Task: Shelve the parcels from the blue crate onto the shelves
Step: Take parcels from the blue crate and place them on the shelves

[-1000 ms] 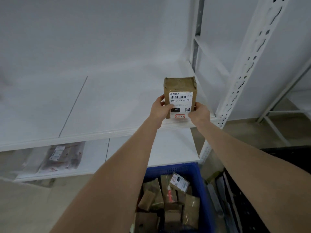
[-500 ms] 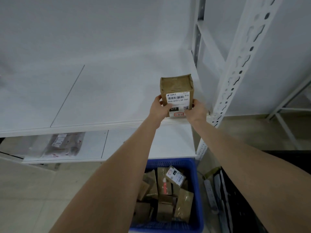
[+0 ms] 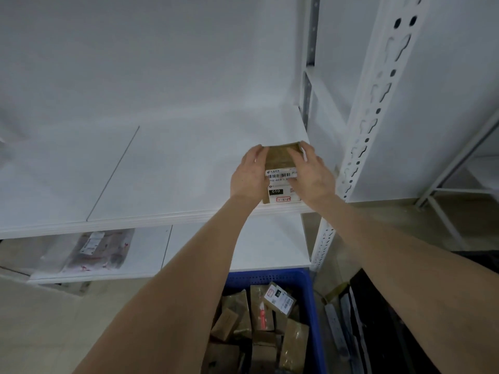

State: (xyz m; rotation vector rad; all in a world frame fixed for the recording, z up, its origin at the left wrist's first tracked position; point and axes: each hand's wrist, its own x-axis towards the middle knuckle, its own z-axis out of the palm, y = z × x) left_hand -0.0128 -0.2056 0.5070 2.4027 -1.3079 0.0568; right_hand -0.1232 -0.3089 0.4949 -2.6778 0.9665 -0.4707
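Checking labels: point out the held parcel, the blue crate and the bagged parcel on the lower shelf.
held parcel (image 3: 279,157), head view, brown top face.
blue crate (image 3: 266,278), head view, far rim.
bagged parcel (image 3: 100,252), head view, bag's middle.

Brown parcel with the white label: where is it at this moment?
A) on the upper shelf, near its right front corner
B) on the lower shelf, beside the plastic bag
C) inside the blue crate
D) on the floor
A: the brown parcel sits at the front edge of the upper shelf, close to the right post, with the left hand and the right hand holding its two sides.
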